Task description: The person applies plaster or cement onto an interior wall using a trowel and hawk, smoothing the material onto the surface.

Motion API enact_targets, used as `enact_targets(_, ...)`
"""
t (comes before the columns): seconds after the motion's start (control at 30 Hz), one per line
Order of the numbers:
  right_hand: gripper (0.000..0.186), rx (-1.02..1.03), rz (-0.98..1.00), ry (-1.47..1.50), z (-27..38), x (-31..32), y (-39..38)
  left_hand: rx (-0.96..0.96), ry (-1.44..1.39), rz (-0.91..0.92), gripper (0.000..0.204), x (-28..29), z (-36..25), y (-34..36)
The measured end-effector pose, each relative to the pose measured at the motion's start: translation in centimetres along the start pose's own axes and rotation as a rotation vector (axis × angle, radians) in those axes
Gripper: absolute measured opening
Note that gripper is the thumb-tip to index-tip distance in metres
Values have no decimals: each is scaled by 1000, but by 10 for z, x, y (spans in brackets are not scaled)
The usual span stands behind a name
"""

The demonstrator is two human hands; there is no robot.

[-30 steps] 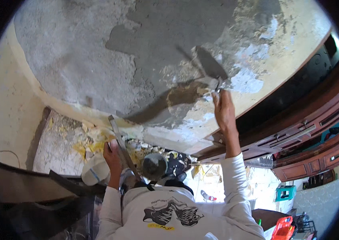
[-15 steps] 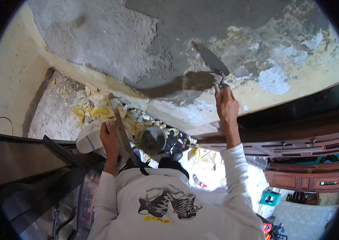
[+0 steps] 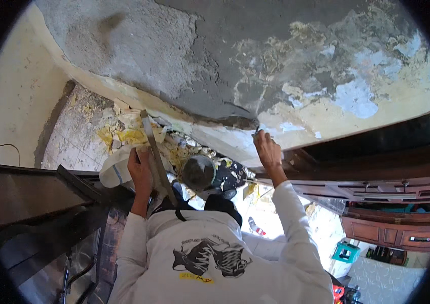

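Patchy grey plaster covers the wall [image 3: 184, 66]. Against it, the right hand [image 3: 268, 152] has its fingers clamped on a trowel, mostly hidden. Left hand [image 3: 140, 169] fingers grip a long, mortar-smeared straightedge [image 3: 154, 152].

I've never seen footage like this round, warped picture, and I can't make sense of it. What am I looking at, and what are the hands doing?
It comes from a wide fisheye camera worn on a person's head, so straight edges bend. No machine: two bare hands in white sleeves. The right hand holds a trowel against a rough wall, where dark wet plaster borders peeling yellow and pale blue paint. The left hand grips a long flat metal strip and touches a white bucket. Below lie yellow paint scraps on a tiled floor. Dark wooden furniture stands at the right.
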State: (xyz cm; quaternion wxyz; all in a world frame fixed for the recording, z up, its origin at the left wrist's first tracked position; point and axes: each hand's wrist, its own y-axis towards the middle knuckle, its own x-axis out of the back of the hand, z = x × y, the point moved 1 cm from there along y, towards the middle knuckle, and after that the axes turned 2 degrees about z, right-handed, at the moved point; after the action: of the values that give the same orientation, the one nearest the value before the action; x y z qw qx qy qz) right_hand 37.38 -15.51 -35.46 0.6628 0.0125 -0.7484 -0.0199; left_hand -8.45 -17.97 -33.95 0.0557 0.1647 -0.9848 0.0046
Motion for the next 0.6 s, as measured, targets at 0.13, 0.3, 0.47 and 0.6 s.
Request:
enact_targets(0.13,31,20,8,39,13,-28,-3,-9,76,-60,28,8,3,-5)
enact_targets(0.3,34,38,-11,5,8,-77,-8,11,2,-47,28,5,-6,-14)
enact_targets(0.47,31,29,-16,163,20,-113,0,-23,33,-69,29,10,5,-17)
enact_targets(0.6,29,35,-2,147,37,-141,8,49,69,-47,31,6,-13,-20)
